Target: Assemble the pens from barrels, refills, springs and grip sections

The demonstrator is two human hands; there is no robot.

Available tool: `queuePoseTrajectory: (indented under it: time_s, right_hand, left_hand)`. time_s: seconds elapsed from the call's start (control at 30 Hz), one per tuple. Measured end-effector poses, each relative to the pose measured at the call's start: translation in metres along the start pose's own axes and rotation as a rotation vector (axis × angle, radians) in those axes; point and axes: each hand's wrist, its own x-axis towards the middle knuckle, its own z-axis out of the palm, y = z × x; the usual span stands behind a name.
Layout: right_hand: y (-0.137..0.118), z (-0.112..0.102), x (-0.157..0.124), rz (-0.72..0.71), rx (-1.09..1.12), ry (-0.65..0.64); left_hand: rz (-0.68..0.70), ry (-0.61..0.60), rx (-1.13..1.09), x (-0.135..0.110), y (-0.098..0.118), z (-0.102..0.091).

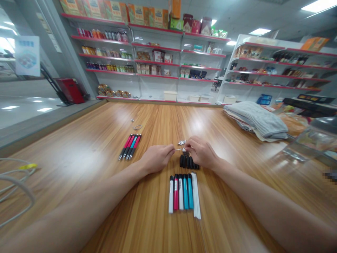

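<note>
Between the fingertips of my left hand (158, 158) is a thin white pen refill (178, 149), pointing right. My right hand (202, 151) is closed in a pinch at the refill's far end; what its fingers grip is too small to make out. Just below lies a row of black rubber pen grips (187, 162), partly under my right hand. Small silver pen tips (181, 142) lie behind the refill. Nearer to me are white, red and blue pen barrels (180, 193) in a row, with several white refills (196, 196) beside them.
Several whole pens (130, 147), red and blue, lie together at the left. Behind them are a ring of thin wire (138, 127) and a small round piece (132, 120). A white cable (18, 189) loops at the left edge. Folded cloth (258, 117) and a clear container (310, 138) stand right.
</note>
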Motion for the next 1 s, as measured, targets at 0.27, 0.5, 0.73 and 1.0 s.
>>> queuePoseTrajectory:
  time_s: [0.27, 0.5, 0.73, 1.0]
  right_hand:
    - [-0.005, 0.003, 0.001, -0.047, 0.016, 0.001]
    - [0.0, 0.002, 0.0, -0.025, 0.022, 0.029]
    - [-0.009, 0.004, 0.002, -0.082, 0.018, 0.001]
    - [-0.008, 0.01, 0.004, -0.02, 0.12, 0.05]
  left_hand:
    - [0.03, -0.004, -0.016, 0.0, 0.0, 0.001]
    - [0.01, 0.016, -0.006, 0.0, 0.0, 0.0]
    - [0.055, -0.004, -0.018, -0.001, 0.003, -0.001]
    - [0.063, 0.003, -0.063, -0.001, 0.01, -0.002]
